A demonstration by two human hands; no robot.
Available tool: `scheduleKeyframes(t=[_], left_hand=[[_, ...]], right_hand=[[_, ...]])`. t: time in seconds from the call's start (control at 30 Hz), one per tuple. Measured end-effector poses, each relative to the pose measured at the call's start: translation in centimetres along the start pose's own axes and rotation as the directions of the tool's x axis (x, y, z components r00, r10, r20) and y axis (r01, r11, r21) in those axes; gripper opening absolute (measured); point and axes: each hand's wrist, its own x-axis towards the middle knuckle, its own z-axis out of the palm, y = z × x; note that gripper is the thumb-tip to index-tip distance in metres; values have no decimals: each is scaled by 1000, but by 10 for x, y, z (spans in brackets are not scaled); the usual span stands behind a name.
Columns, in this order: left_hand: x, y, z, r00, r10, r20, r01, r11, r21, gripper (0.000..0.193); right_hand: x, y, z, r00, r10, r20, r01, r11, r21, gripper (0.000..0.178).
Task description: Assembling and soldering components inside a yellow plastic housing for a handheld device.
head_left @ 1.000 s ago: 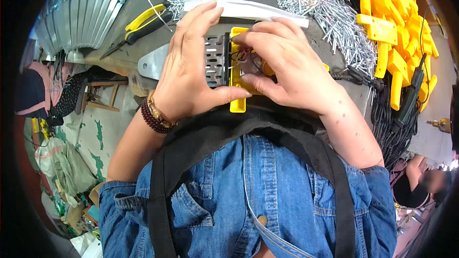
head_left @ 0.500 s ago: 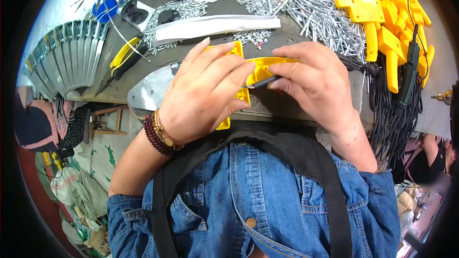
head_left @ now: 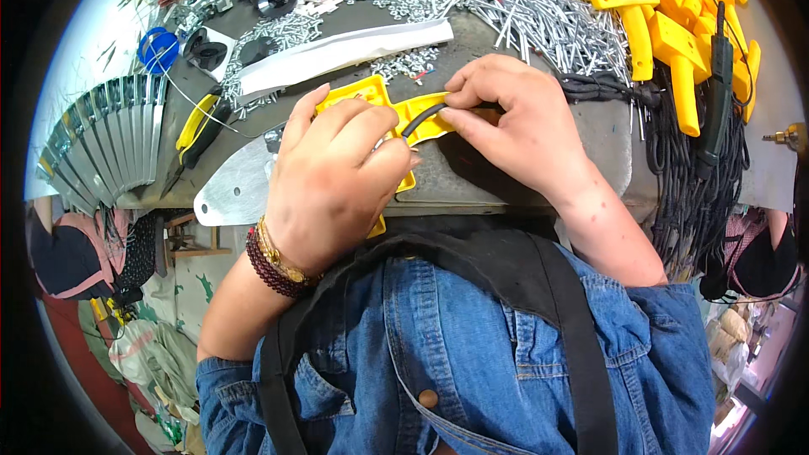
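My left hand [head_left: 341, 164] is closed over a yellow plastic housing half [head_left: 409, 109], fingers curled on its wide end and hiding most of it. Out to the right extends the housing's handle part, its hollow side up. Between thumb and forefinger my right hand [head_left: 518, 122] pinches a short black cable [head_left: 423, 120], which lies slanted over the handle's hollow. Its inner end comes close to my left fingers; whatever wires are there are hidden. A flat silvery metal plate [head_left: 229, 190] with holes sticks out left from under my left hand.
Behind my hands lie a white folded strip [head_left: 345, 57], piles of small screws and long bolts [head_left: 539, 17]. Yellow-handled pliers [head_left: 198, 126] and fanned metal plates [head_left: 114, 139] are at left. Yellow housings [head_left: 674, 34] and hanging black cords [head_left: 695, 177] stand at right.
The whole bench view has shifted left. My right hand has brought the black cable over the housing's handle, where it now slants the same way along the hollow. My left hand keeps its hold.
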Motion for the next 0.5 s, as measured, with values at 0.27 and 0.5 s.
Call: scheduleKeyframes(t=[0.27, 0.5], left_hand=[[0, 2, 14, 988, 90, -129, -91, 996, -3, 13], [3, 15, 16, 986, 60, -157, -65, 998, -24, 13]], right_hand=[[-2, 6, 7, 999, -18, -48, 17, 1000, -9, 11], [-6, 7, 3, 997, -76, 13, 77, 991, -108, 11]])
